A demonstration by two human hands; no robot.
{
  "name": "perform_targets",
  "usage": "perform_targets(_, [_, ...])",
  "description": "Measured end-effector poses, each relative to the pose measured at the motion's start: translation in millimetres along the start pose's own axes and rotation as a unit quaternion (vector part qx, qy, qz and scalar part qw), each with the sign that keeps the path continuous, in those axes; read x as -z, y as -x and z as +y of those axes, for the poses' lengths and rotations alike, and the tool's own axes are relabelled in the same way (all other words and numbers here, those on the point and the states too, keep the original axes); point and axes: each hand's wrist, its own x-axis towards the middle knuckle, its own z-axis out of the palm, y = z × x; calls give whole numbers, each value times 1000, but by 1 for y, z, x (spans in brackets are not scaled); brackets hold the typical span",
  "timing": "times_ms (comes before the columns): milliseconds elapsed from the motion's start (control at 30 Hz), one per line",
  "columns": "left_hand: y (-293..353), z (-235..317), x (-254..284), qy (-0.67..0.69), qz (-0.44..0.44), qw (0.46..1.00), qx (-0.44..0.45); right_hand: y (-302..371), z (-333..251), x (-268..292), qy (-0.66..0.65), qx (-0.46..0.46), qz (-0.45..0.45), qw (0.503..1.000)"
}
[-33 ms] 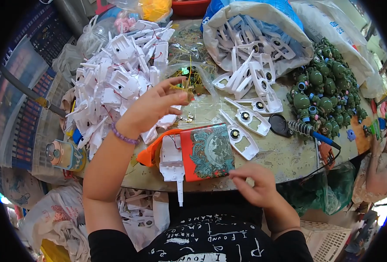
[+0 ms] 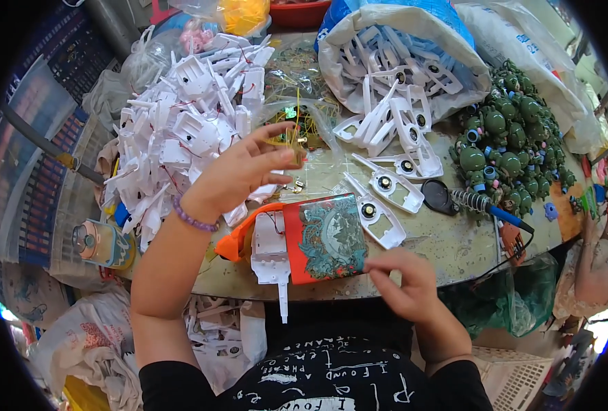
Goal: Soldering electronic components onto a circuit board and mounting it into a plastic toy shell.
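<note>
One yellow-wired part (image 2: 295,153) was seemingly grasped in the left hand (image 2: 249,163) above the table (image 2: 472,246); right hand (image 2: 408,284) pinched beside red box (image 2: 326,238), contents indeterminable. Pickup seemed underway; next move called for steady grip.

The table (image 2: 448,250) bears white parts (image 2: 191,113), red box (image 2: 328,236), green figures (image 2: 513,127).
</note>
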Motion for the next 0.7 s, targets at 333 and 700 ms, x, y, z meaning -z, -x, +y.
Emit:
perform_targets(333, [60, -3, -63, -437, 126, 816, -358, -60, -24, -41, -231, -63, 189, 952])
perform_targets(700, [72, -5, -64, -346, 104, 885, -294, -52, -2, -18, -347, -157, 74, 922])
